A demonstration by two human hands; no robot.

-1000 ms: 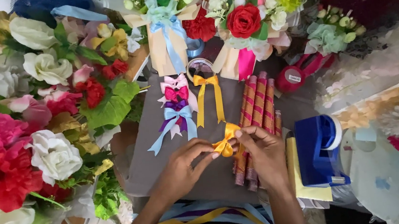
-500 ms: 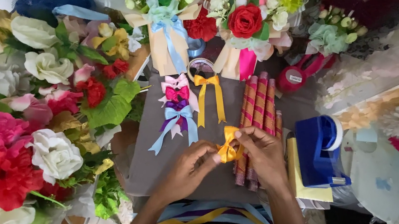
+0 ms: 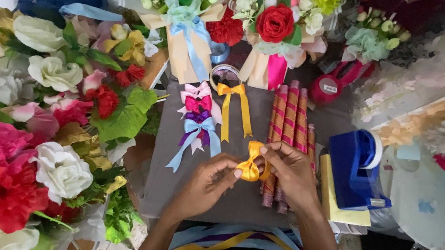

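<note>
- Head view: the grey surface (image 3: 254, 116) runs as a narrow strip up the middle of the frame, hemmed in on every side.
- Its left edge is crowded by a bank of artificial flowers (image 3: 32, 145) filling the whole left of the frame, with green leaves overhanging the edge at centre left.
- Its far edge, at the top of the frame, is closed off by wrapped bouquets (image 3: 234, 24) standing side by side.
- To the right, a row of red striped paper rolls (image 3: 288, 123) lies lengthwise on the surface; beyond them, at lower right, a blue tape dispenser (image 3: 356, 169) sits on a yellow pad (image 3: 335, 207).
- A pink tool (image 3: 336, 82) lies at upper right, near the tops of the rolls.
- The bare room left is the grey patch at centre left of the surface, below a column of finished bows (image 3: 198, 116) and beside a yellow ribbon bow with long tails (image 3: 233, 110).
- A roll of clear tape (image 3: 224, 75) lies just above that long-tailed bow.
- The small yellow bow (image 3: 250, 167) is at lower centre, raised over the near end of the rolls.
- The left hand (image 3: 207, 184) pinches the bow's left loop between thumb and fingertips, fingers narrowly closed.
- The right hand (image 3: 290, 170) grips the bow's right side, fingers curled tight around it.
- Both hands meet at the bow, fingertips nearly touching across it.
- Loose ribbons in blue, yellow and purple (image 3: 235, 242) lie at the bottom edge between the forearms.
</note>
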